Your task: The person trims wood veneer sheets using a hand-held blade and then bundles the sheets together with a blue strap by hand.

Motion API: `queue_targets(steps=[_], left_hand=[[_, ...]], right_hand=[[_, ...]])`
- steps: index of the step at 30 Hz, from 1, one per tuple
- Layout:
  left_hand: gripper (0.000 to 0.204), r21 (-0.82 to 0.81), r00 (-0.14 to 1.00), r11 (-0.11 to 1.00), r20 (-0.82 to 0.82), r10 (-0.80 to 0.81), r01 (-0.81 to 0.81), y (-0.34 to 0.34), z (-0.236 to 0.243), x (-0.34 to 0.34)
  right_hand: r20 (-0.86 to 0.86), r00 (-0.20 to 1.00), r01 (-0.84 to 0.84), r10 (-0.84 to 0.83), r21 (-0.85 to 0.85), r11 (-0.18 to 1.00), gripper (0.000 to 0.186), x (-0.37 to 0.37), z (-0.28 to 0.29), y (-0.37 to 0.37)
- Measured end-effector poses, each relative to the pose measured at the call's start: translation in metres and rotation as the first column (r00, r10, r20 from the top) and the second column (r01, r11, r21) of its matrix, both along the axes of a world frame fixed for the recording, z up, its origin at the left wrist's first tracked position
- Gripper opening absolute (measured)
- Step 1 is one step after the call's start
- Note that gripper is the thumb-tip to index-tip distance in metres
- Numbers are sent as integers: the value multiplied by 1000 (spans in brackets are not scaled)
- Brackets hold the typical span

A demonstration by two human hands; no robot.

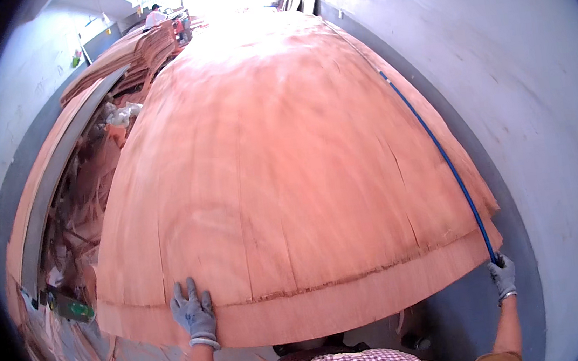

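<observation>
The hands are well apart. At seven o'clock, the gloved left hand (195,318) rests with fingers spread on the reddish wood-veneer sheet (288,173) filling the centre. At four o'clock, the gloved right hand (503,276) is closed around the blue pole (446,157)'s near end. At ten o'clock, crumpled plastic wrapping (125,113) lies among veneer scraps (96,190); its contents cannot be told.

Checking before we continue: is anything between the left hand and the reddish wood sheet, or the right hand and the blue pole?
Nothing visible in either place. The gloved left hand rests on the near part of the reddish wood sheet; the gloved right hand grips the near end of the blue pole.
</observation>
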State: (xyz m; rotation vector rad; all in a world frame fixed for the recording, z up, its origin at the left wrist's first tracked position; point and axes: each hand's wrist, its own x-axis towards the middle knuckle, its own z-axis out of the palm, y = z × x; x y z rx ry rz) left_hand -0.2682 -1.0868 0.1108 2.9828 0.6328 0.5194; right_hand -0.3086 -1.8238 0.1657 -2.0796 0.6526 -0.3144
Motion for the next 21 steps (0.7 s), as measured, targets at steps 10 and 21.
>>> queue_targets(steps=[10,21], left_hand=[[54,-154,999,987,10,-41,42,4,6,-6],[32,-780,1000,626,-15,-14,-3,195,-37,-333]], right_hand=[[78,968,-250,238,275,928,16,55,37,200],[248,813,-529,526,690,493,19,68,60,594]])
